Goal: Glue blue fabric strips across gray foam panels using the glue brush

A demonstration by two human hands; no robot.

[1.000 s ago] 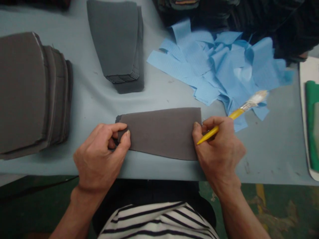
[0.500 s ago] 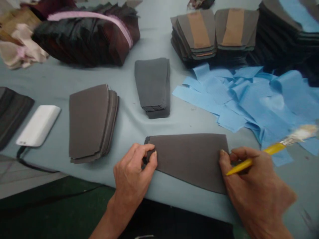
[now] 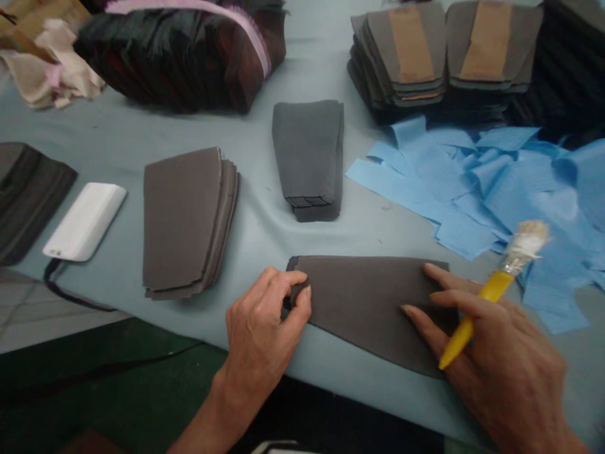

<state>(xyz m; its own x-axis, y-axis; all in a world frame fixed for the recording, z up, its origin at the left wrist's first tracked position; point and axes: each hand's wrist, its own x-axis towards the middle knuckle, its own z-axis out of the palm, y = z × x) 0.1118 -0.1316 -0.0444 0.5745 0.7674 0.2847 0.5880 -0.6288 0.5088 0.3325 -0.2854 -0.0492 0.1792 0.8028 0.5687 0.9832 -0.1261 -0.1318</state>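
Observation:
A dark brown tapered fabric piece (image 3: 363,296) lies flat at the table's front edge, its wide end to the right. My left hand (image 3: 267,315) pinches its narrow left end, where a darker edge shows, between thumb and forefinger. Over the wide end, my right hand (image 3: 501,353) rests its spread fingertips on the surface. A yellow-handled paintbrush (image 3: 482,302) is tucked in that same hand, with its pale, caked bristles pointing up and away. How the other fingers grip the brush is partly hidden.
Stacks of brown pieces (image 3: 182,221) and grey pieces (image 3: 309,151) stand behind. Light blue strips (image 3: 472,183) are heaped at right, below banded brown stacks (image 3: 416,50). A white power bank (image 3: 85,221) with a black cable lies left. A dark bundle (image 3: 189,57) sits at the back.
My right thumb and fingers have gone from the piece's right edge to spread over its top. The brush has swung more upright. My left hand keeps its pinch; the whole view has shifted slightly.

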